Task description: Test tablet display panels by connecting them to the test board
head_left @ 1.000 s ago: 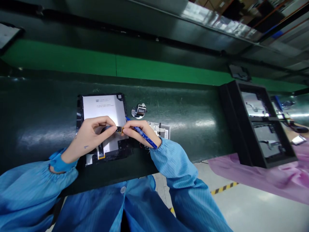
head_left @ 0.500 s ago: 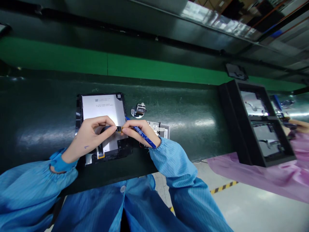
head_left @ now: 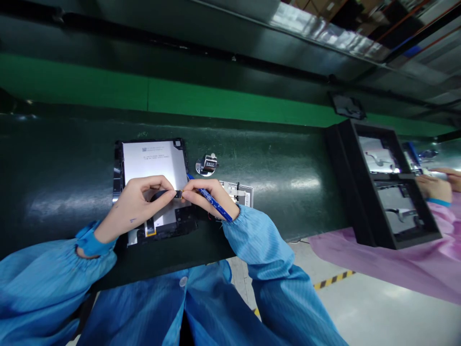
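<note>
A flat panel with a white back (head_left: 154, 161) in a black frame lies on the dark green bench (head_left: 281, 178). My left hand (head_left: 139, 199) is closed in a pinch on a black flex cable (head_left: 169, 194) that arcs up from the panel. My right hand (head_left: 205, 194) pinches the cable's connector end and also holds a blue pen (head_left: 211, 202) slanting along the hand. The two hands' fingertips meet over the panel's right edge.
A small metal tally counter (head_left: 208, 165) stands just behind my right hand, and a small board (head_left: 239, 193) lies to its right. A black slotted rack holding panels (head_left: 389, 187) stands at right, where another person's hands (head_left: 437, 185) reach in. Green belt (head_left: 216, 103) runs behind.
My hands stay pinched on the cable, almost still. At the far right another person's hands have come into view beside the rack.
</note>
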A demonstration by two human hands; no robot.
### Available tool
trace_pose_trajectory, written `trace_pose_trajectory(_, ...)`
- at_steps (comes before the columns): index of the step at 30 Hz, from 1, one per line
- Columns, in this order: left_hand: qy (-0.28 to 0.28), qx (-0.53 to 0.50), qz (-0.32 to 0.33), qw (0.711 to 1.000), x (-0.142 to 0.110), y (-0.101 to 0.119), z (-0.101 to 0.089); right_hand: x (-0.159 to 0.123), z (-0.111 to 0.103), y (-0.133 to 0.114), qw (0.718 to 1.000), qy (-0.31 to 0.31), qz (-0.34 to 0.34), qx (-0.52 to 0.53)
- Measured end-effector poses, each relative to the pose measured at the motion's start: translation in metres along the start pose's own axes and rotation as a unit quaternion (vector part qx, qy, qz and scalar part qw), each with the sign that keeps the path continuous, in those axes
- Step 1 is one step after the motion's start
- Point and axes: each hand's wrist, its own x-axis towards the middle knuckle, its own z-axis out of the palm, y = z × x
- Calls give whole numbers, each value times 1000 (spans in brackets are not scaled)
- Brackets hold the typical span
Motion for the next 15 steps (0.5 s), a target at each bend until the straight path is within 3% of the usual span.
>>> trace_pose_trajectory(7, -46, -28, -7, 999, -1, 0, 1, 0, 3, 0, 999, -32, -6, -25)
trace_pose_trajectory(11, -49, -31, 3, 998, -2, -1, 0, 0, 4, -3, 1000, -15, -2, -19)
trace_pose_trajectory(13, -42, -22, 12, 999, -1, -1, 0, -1, 3, -7, 1000, 18, 2, -25)
trace_pose_trajectory(15, -36, -5, 17, 999, 0, -2, -1, -4, 2, -13, 991, 128, -14, -38)
